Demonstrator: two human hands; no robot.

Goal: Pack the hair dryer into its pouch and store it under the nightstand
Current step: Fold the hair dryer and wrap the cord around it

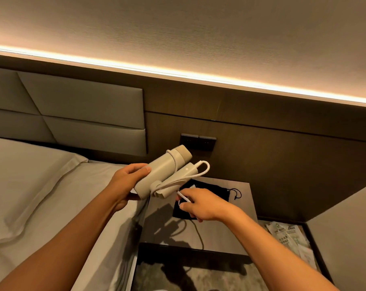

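A beige folded hair dryer is held in the air above the nightstand, with my left hand gripping the lower end of its barrel. Its white cord loops around the barrel and handle. My right hand pinches the cord's loose end just below the dryer. The black drawstring pouch lies flat on the nightstand top, partly hidden behind my right hand.
A bed with white sheets lies to the left, with a padded headboard behind it. A wall socket panel sits above the nightstand. A dark cable runs over the nightstand. Paper packets lie to its right.
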